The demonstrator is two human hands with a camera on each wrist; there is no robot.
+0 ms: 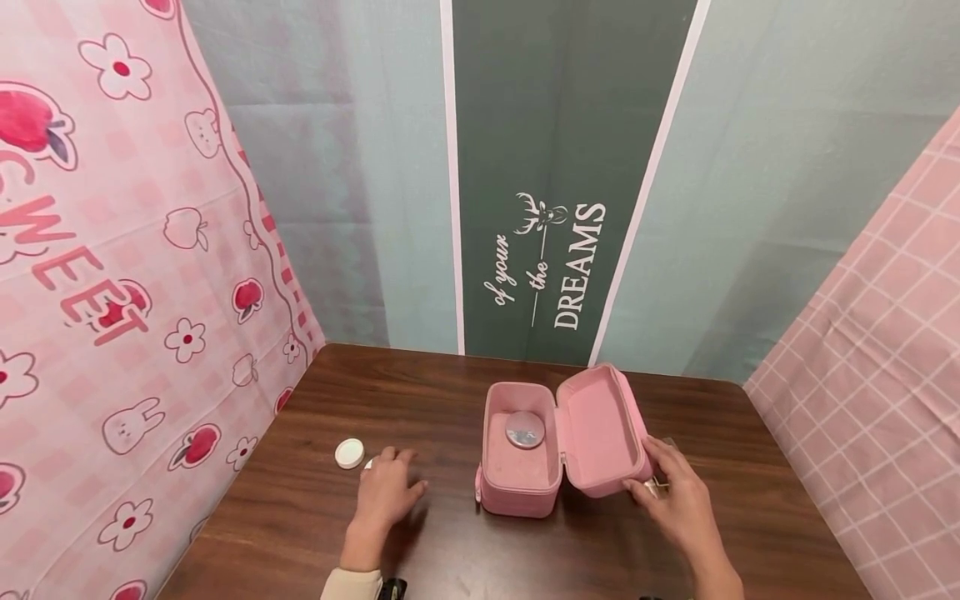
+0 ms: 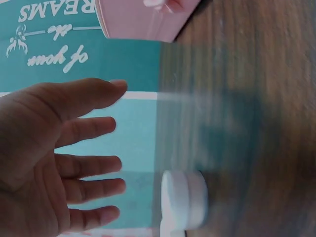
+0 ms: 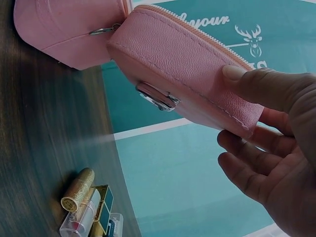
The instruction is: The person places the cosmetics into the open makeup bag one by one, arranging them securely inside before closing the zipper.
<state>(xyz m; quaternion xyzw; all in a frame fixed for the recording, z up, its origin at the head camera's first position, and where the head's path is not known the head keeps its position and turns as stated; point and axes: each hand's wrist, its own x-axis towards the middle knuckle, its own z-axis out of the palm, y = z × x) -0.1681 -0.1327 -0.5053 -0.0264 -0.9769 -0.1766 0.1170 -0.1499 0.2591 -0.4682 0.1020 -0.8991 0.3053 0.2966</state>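
Note:
A pink zip-up cosmetic case [image 1: 517, 502] stands on the table, its lid [image 1: 602, 433] swung over to the right. My right hand [image 1: 686, 498] grips the lid's far edge, thumb on the side by the zip and fingers under the outer face, as the right wrist view shows. Inside the case sits a shiny round compact [image 1: 525, 430]. My left hand [image 1: 381, 490] hovers over the table to the left, fingers spread and loosely bent, holding nothing. Close by its fingertips are a white round jar [image 1: 349, 453] and a second white one [image 2: 173, 232], mostly hidden by the hand in the head view.
Several lipstick tubes, among them a gold one [image 3: 78, 190] and a clear one [image 3: 81, 217], lie to the right of the case, partly behind my right hand. A printed cloth [image 1: 397, 208] hangs beyond the table's back edge, with pink cloths at both sides.

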